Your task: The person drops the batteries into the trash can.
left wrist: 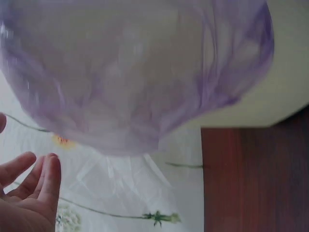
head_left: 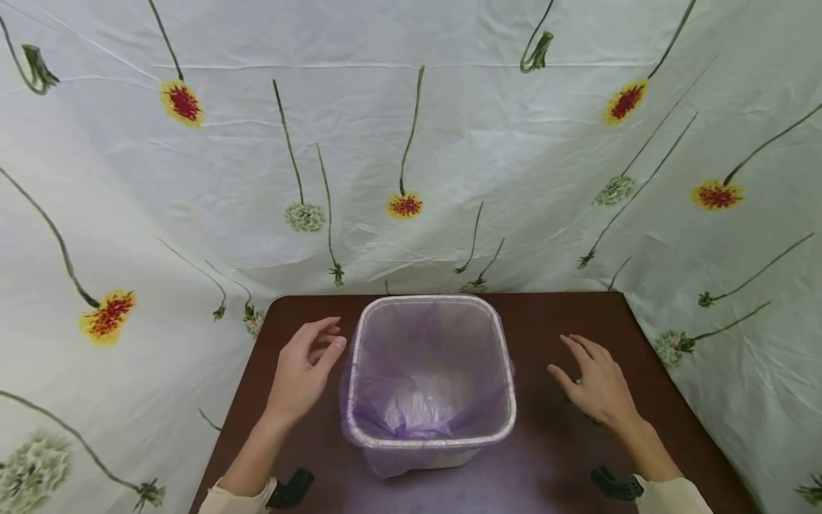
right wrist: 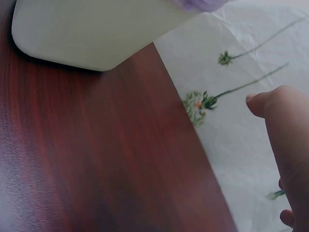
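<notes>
A whitish, squarish bin (head_left: 443,460) stands on the table, lined with a thin purple plastic bag (head_left: 411,385). The bag is folded over the rim and hangs down outside, as the left wrist view shows with the bag's overhang (left wrist: 120,96). My left hand (head_left: 302,371) hovers beside the bin's left side, fingers loosely bent and holding nothing. To the bin's right, my right hand (head_left: 597,382) is held in the air, apart from it, with fingers spread and nothing in them. In the right wrist view the bin's lower wall (right wrist: 87,34) meets the tabletop.
The dark brown table (head_left: 546,457) has a far edge just behind the bin. A white cloth printed with flowers (head_left: 359,128) hangs behind it and along both sides. Each wrist wears a black strapped device, such as the one on the left wrist (head_left: 292,489).
</notes>
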